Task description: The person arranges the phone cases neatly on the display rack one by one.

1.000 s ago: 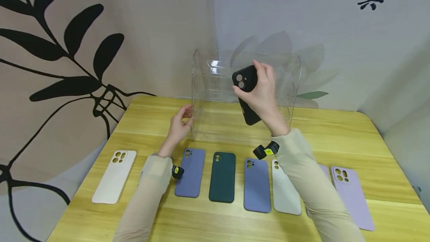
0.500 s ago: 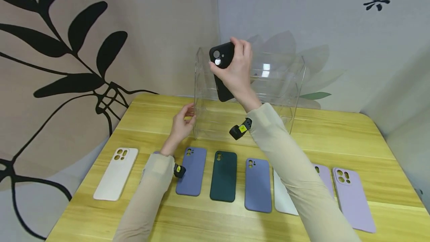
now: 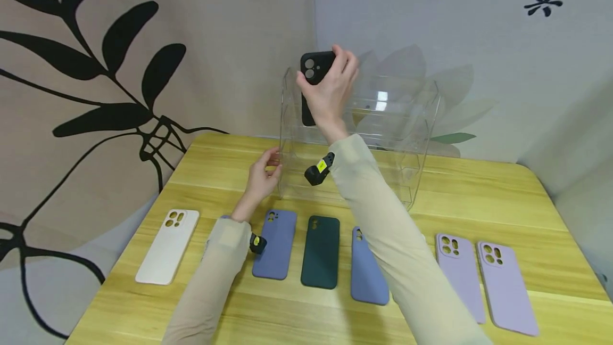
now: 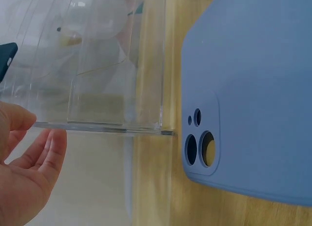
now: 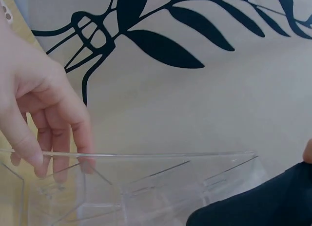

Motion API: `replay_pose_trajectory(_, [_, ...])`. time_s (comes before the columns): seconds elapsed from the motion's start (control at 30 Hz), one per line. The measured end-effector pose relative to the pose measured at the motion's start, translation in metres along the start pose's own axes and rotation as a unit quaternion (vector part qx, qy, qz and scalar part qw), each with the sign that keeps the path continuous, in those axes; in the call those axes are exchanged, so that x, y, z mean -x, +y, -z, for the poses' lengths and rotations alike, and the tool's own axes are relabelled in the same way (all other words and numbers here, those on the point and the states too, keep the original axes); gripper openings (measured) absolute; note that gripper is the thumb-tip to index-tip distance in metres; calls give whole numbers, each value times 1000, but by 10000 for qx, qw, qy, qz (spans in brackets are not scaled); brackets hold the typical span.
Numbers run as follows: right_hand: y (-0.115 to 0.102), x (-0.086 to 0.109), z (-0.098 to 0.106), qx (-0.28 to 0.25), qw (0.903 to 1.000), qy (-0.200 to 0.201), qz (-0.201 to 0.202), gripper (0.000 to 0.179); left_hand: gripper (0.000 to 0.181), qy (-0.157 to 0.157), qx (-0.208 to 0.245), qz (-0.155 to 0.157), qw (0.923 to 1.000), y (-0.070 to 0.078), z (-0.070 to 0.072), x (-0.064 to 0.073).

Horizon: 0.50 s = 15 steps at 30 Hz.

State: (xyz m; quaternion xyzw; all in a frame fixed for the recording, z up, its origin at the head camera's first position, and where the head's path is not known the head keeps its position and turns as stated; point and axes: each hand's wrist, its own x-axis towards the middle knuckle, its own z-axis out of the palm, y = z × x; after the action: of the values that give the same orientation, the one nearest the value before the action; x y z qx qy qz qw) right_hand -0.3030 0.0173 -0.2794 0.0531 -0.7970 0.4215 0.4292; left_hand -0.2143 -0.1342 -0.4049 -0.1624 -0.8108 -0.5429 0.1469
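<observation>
My right hand [image 3: 330,89] grips a black phone case [image 3: 322,62] by its edges, thumb on one side and fingers on the other. The case stands nearly upright, camera cutouts at the top, overlapping the left part of a clear acrylic display rack [image 3: 390,140] in the head view. My left hand [image 3: 261,181] pinches the rack's left side panel; in the left wrist view the thumb and fingers [image 4: 52,150] lie on either side of its edge. The dark case [image 5: 258,206] fills the lower right corner of the right wrist view.
In front of the rack lies a row of phone cases: white [image 3: 167,246], blue-purple [image 3: 275,244], dark green [image 3: 320,252], another blue-purple [image 3: 367,276] and two lilac ones [image 3: 508,289]. The sleeves partly cover some. A wall [image 3: 230,57] with a leaf pattern stands behind the wooden table [image 3: 479,201].
My right hand has carried the black phone case up and left, from in front of the rack's middle to its upper left, turning it more upright. The left hand stays at the side panel.
</observation>
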Motion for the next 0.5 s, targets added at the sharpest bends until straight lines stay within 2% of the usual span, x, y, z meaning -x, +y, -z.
replay_pose_trajectory(0.13, [5, 3, -6, 113, 9997, 224, -49, 68, 37, 40, -32, -39, 10000, 2, -1, 0])
replay_pose_trajectory(0.5, [10, 14, -14, 398, 9981, 240, -409, 69, 37, 83, -97, -101, 9999, 3, -1, 2])
